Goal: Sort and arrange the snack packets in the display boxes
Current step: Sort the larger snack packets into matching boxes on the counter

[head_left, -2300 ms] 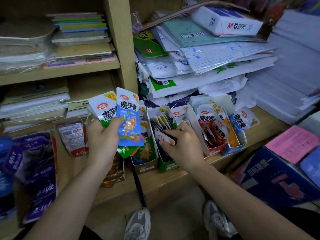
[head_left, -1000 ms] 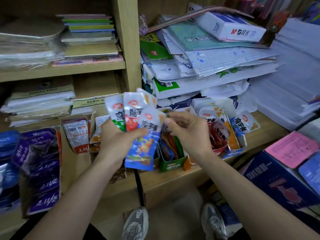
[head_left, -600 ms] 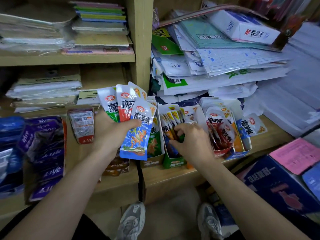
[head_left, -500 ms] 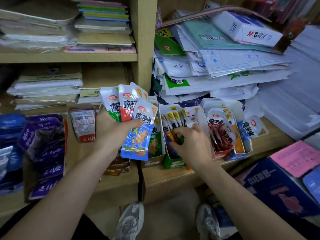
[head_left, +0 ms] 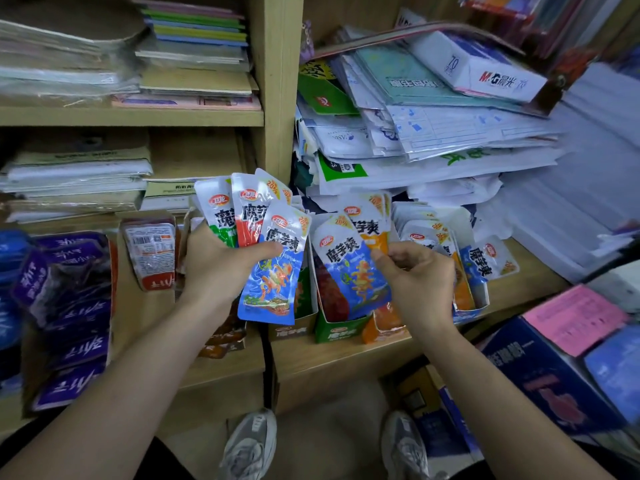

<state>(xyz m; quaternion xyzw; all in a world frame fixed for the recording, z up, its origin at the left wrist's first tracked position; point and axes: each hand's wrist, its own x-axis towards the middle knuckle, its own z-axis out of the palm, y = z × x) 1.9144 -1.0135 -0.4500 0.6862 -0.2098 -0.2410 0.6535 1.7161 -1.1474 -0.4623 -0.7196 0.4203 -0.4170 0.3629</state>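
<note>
The right hand (head_left: 415,282) pinches a blue konjac packet (head_left: 349,268) with an orange packet (head_left: 367,225) behind it, both upright, long axis vertical. Just to the left, the left hand (head_left: 221,265) grips a fan of packets (head_left: 249,216), a matching blue one in front. The green display box (head_left: 341,332) sits directly beneath, at the shelf's (head_left: 346,355) front edge, nearest the right hand.

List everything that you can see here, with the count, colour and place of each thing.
Fanned packets: four seen, green, red, blue, held centre-left.
Pinched packets: two, blue and orange, held centre-right.
Boxes: at least four, green, orange, blue, lower shelf.
Purple packets: many, purple, far left.
Paper stack: one, mostly white, above boxes.
Notebooks: one pile, mixed colours, upper shelf.
Carton: one, dark blue, lower right.
Shoes: two, grey, bottom.
Left hand: one, grips fanned packets.
Right hand: one, pinches two packets.
</note>
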